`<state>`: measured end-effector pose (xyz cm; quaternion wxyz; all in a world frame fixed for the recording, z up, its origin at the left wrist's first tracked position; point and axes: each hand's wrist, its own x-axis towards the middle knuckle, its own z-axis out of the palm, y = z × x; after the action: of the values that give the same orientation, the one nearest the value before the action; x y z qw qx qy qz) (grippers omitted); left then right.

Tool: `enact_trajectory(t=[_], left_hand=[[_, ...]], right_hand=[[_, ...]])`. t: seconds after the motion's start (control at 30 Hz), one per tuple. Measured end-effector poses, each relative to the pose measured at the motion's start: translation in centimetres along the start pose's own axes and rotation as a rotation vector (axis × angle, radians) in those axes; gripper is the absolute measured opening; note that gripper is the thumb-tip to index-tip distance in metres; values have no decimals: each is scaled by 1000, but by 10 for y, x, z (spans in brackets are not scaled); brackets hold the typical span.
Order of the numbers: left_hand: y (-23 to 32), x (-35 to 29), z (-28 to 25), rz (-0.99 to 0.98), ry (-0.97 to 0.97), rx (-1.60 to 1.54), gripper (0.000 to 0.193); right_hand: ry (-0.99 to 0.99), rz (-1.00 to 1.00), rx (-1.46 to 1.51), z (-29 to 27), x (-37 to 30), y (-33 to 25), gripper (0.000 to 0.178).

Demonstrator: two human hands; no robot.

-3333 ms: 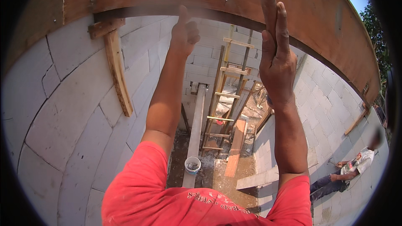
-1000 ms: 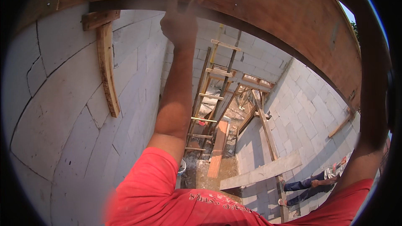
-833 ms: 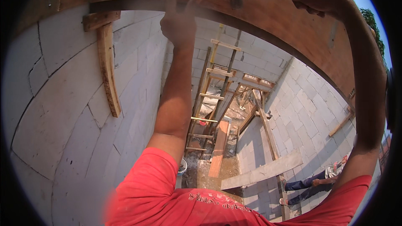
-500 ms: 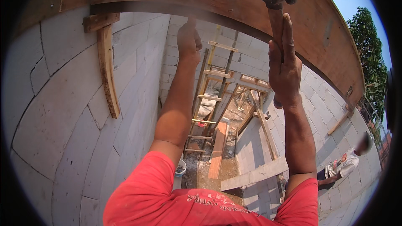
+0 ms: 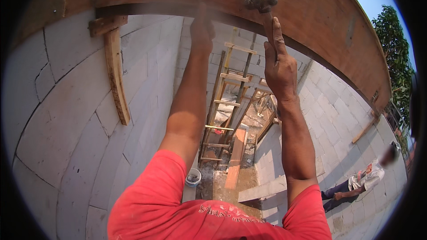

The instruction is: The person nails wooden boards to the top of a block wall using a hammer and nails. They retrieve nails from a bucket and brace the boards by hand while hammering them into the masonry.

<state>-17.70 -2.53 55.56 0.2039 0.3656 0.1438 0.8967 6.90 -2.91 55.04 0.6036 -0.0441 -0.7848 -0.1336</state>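
My right hand is wrapped round the handle of a ball-peen hammer, its index finger stretched along the handle. The hammer's metal head is in front of the brown wooden board that spans the top of the view. Raised to the board's lower edge, my left hand looks closed, with its fingertips pointing up. Haze blurs those fingertips, and whatever they may pinch cannot be made out.
Grey block walls rise on both sides. A short timber batten stands against the left wall. Below are a wooden ladder, loose planks and a white bucket. Another person stands at the lower right.
My right hand has moved left with the hammer, bringing its head lower and nearer my left hand. My left hand stays at the board's edge. The other person has shifted slightly.
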Motion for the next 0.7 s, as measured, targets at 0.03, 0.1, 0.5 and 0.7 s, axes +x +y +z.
enact_trajectory(t=[0.03, 0.1, 0.5, 0.7], left_hand=[[3, -3, -1, -11, 6, 20, 67], [6, -4, -2, -15, -4, 32, 68], [8, -7, 0, -34, -35, 39, 66], [7, 6, -8, 20, -45, 37, 65]], right_hand=[[30, 9, 6, -7, 3, -5, 70], [157, -19, 32, -12, 5, -17, 69], [212, 221, 373, -7, -22, 9, 61], [-349, 80, -158, 10, -7, -21, 73]])
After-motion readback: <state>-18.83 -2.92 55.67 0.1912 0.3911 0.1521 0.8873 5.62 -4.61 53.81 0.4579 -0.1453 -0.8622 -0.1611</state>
